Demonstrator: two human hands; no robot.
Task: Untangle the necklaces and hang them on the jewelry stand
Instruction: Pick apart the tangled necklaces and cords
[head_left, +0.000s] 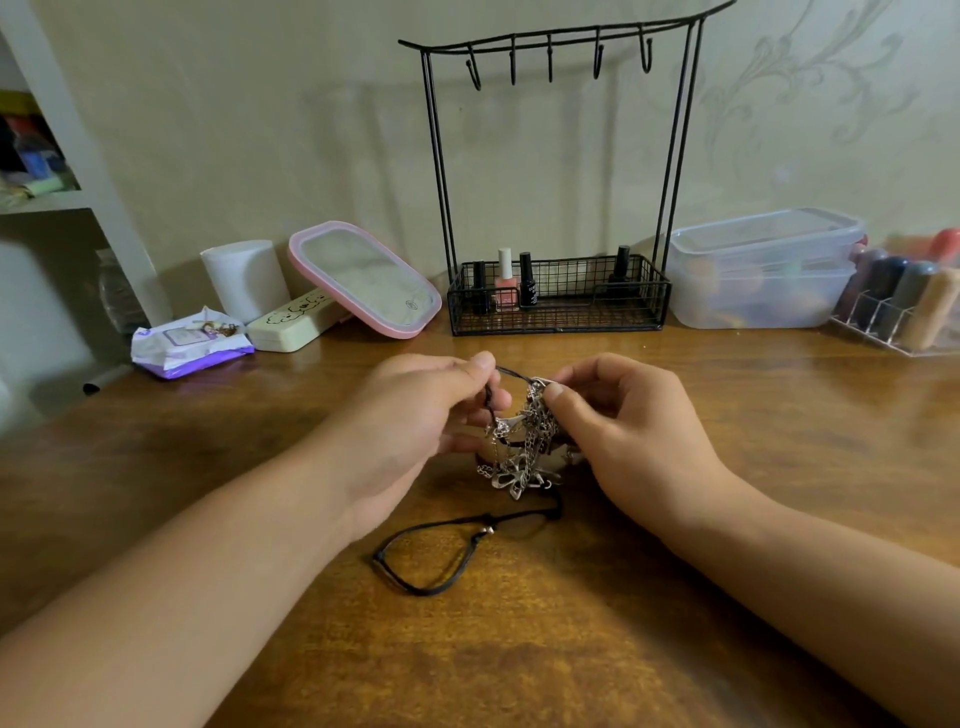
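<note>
The left hand (415, 415) pinched a black cord (431, 551), and the right hand (628, 431) pinched the tangled silver necklaces (524, 447), held just above the wooden table (519, 649). The cord's loop lay on the table. The jewelry stand (558, 171) stood behind, hooks bare.

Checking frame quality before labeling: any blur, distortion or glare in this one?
Head view: wide-angle bend bows the stand posts; edges soft, organizer and shelf blurred; dim warm light; left hand slightly motion-smeared; tangle fairly sharp; mild sheen on mirror.
</note>
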